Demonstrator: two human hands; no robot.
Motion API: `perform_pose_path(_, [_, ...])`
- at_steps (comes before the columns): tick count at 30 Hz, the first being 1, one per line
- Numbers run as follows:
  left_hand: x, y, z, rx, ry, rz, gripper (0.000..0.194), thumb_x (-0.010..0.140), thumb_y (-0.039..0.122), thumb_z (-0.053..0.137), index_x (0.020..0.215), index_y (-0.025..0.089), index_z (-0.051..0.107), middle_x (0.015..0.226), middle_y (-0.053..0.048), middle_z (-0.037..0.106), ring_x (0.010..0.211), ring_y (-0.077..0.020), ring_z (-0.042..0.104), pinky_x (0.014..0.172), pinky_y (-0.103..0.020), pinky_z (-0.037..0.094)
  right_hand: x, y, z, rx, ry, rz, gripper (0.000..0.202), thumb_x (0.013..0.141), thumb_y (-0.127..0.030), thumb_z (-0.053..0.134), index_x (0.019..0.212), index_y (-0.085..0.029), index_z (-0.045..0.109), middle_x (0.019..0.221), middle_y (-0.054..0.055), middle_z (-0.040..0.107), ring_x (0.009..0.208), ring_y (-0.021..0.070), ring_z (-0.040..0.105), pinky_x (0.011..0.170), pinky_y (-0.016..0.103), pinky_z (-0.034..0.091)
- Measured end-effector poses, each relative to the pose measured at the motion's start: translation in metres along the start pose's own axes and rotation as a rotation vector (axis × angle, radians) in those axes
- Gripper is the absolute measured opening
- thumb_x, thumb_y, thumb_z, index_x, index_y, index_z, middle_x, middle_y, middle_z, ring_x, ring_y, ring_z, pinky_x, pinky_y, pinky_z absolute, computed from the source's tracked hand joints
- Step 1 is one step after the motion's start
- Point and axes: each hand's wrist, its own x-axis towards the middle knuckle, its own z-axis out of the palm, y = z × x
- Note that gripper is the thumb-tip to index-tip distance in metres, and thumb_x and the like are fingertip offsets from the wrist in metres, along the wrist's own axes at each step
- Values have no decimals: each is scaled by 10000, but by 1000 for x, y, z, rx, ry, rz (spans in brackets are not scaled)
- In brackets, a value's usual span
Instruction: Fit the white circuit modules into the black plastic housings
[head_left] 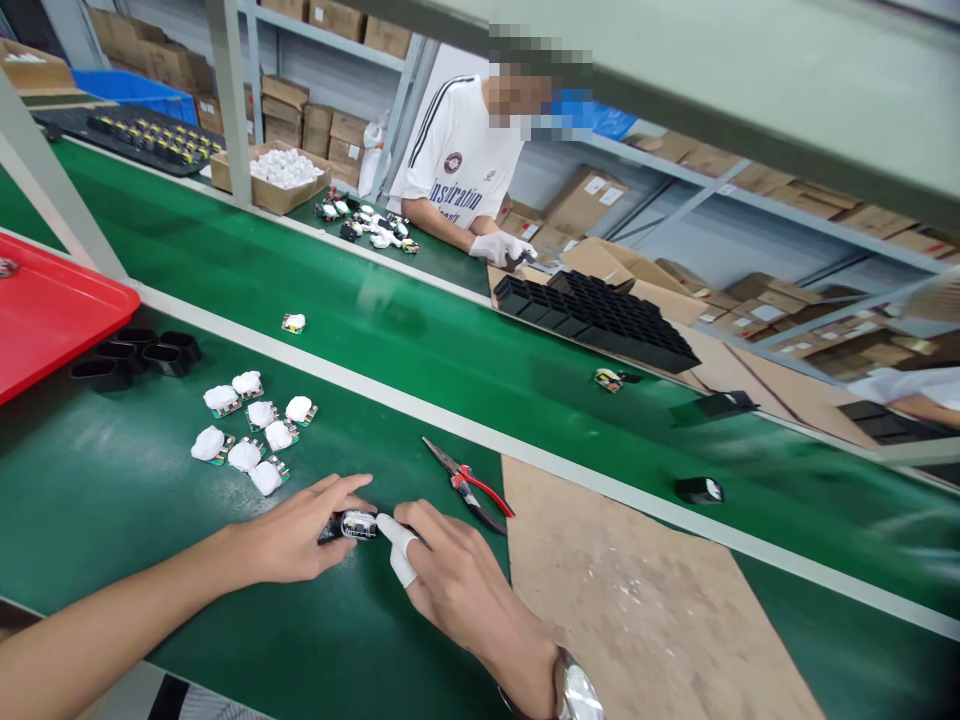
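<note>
Thumb and fingers of my left hand (pixel 296 535) close around a small black plastic housing (pixel 330 528), which lies on its side over the green bench. Its open end shows a circuit board with white putty (pixel 360 524) inside. My right hand (pixel 457 570) wears white finger covers on two fingers, and their tips touch the housing's open end. Whether those fingers grip anything is hard to see. Left of my hands lie several circuit boards topped with white putty (pixel 246 456). Red-handled long-nose pliers (pixel 466 480) rest beyond my right hand.
Several empty black housings (pixel 171 352) stand beside a red tray (pixel 60 310). A green conveyor belt (pixel 420 345) carries loose boards and a filled housing (pixel 699 490). Cardboard (pixel 622 590) covers the bench at right. Across the belt, a gloved co-worker (pixel 465 170) handles a dark part near rows of black housings (pixel 600 310).
</note>
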Motion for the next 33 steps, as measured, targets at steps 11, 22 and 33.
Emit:
perform_pose_path(11, [-1,-1,0,-5,11,9,798,969,189,632,1645,351,239,1476,-17,657,1456,-260,515,1181,-443,464,-10,2,2,32,26,31,233,913,-10,468,810,-205,545,998,83,626,719,169,522,587,309,382])
perform_pose_path(22, [1,0,0,6,-8,20,777,989,194,611,1639,343,212,1496,-10,641,1482,-256,481,1206,-465,443,11,-7,-7,-84,-7,-49,273,818,39,466,738,-207,554,888,62,626,731,193,525,569,330,372])
perform_pose_path(33, [0,-1,0,4,3,-2,783,977,205,622,1645,348,239,1489,-18,646,1487,-263,481,1201,-450,449,-5,1,-5,-84,-16,31,255,884,15,466,775,-189,574,936,75,626,716,173,525,566,316,392])
